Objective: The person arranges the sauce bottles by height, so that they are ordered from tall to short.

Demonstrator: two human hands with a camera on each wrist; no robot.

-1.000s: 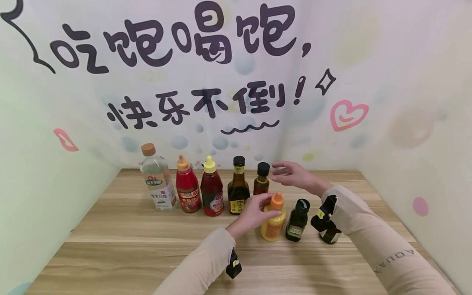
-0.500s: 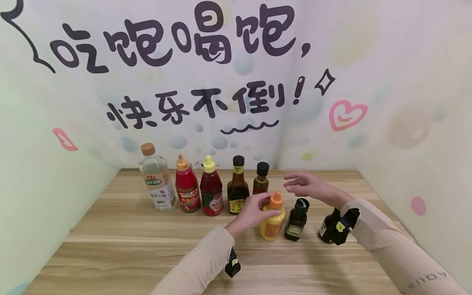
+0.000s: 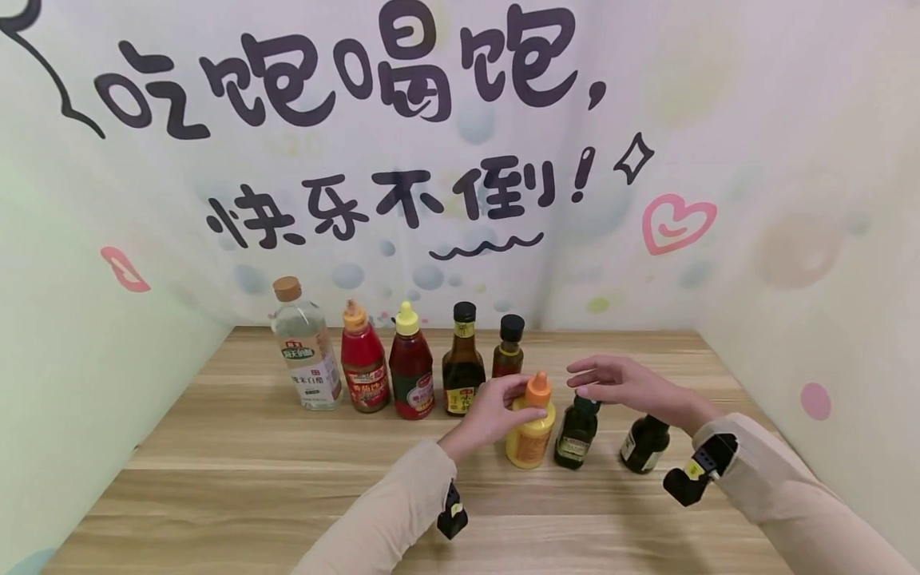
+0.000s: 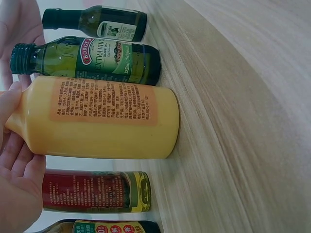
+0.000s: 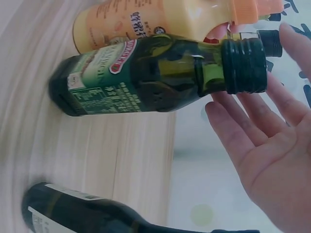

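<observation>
Table (image 3: 287,503): wood; a gap parts green bottle (image 3: 575,438) from dark bottle (image 3: 645,447), at right.
Right hand (image 3: 636,389): fingers loosely spread by green bottle's cap (image 5: 245,65), contact unclear.
Left hand (image 3: 492,415): curled round top of yellow bottle (image 3: 530,443), upright, right of centre.
Fine print (image 4: 104,104): readable only in left wrist view.
Nozzle (image 3: 541,378): points up.

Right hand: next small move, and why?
Probably curl the right hand inward around the dark ribbed cap of the green glass olive oil bottle. Its fingers lie loosely about the cap with no closed grip visible; contact is unclear. The left hand holds the yellow plastic squeeze bottle near its neck.
</observation>
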